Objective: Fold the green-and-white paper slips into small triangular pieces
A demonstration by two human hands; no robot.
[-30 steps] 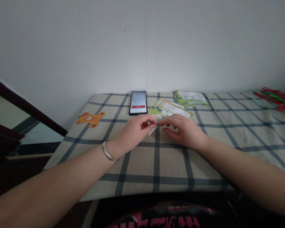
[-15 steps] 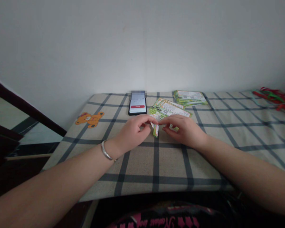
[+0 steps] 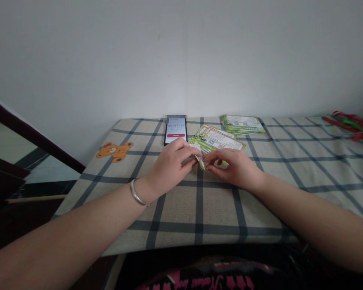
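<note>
Both my hands meet at the middle of the table. My left hand (image 3: 169, 166) and my right hand (image 3: 233, 167) pinch a small folded green-and-white paper piece (image 3: 201, 162) between their fingertips. Just beyond my fingers lies a loose fan of green-bordered printed leaflets (image 3: 215, 139), which my right hand nearly touches. A neater stack of similar leaflets (image 3: 242, 124) sits farther back. Left of the fan, a smartphone (image 3: 175, 130) lies face up, showing a timer and a red button. A silver bangle (image 3: 136, 192) circles my left wrist.
The table has a beige checked cloth (image 3: 199, 209) with dark grid lines and a printed orange teddy bear (image 3: 115, 152). A white wall runs behind it. Red and green ribbons (image 3: 351, 127) lie at the far right. A dark railing (image 3: 27, 135) descends at the left.
The paper piece has gone from a long strip hanging below my fingers to a shorter fold held between them. My hands have shifted slightly, and the phone now shows a timer.
</note>
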